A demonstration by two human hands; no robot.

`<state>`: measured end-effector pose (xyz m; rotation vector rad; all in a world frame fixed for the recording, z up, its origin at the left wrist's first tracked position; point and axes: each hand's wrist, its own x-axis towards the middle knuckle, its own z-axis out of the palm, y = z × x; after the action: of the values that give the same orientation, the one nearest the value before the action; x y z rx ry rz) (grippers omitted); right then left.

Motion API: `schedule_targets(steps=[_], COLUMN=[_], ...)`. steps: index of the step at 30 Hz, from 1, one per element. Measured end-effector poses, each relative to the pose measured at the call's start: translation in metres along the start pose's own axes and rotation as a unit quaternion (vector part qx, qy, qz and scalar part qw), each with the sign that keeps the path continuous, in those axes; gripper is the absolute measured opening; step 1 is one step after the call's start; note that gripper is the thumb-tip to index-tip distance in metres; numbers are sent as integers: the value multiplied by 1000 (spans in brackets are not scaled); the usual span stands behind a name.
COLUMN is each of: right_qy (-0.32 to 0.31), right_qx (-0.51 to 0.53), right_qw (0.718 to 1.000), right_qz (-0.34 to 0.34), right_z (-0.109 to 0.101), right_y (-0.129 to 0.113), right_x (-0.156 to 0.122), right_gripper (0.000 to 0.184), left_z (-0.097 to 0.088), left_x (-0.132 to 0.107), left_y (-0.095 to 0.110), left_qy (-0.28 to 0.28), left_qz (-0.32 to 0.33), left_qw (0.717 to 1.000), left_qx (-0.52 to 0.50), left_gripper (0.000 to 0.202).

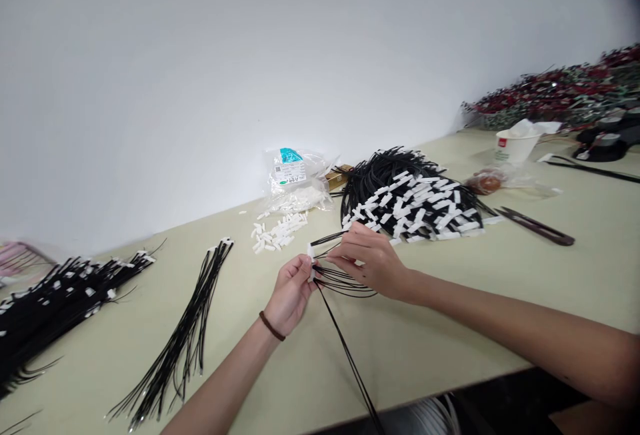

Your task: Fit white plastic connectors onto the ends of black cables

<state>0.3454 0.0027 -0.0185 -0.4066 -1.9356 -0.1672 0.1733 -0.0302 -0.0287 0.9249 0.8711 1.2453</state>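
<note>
Between the thumb and fingers of my left hand is a white connector, held upright above the table. Several thin black wires run from it to the right, and a few hang down past the table's front edge. My right hand is closed in a pinch around black wire just right of the connector; its fingertips partly cover what they grip. Behind both hands lies a small heap of loose white connectors. A big pile of black wires with white connectors sits just beyond my right hand.
Bundled black wires lie at left, with a larger dark bundle farther left. A labelled plastic bag stands near the wall. At right are tweezers, a paper cup and a heap of coloured wires.
</note>
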Motion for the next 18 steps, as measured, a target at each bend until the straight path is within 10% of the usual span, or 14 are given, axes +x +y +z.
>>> schedule_targets(steps=[18], right_qy=[-12], right_qx=[-11], right_qw=[1000], right_qz=[-27], right_z=[3], right_y=[2], right_x=[-4], right_gripper=[16], left_z=[1], left_x=[-1], left_y=[-1], left_qy=[-14], left_qz=[-3], left_qw=[1000], left_qx=[18], left_gripper=[27])
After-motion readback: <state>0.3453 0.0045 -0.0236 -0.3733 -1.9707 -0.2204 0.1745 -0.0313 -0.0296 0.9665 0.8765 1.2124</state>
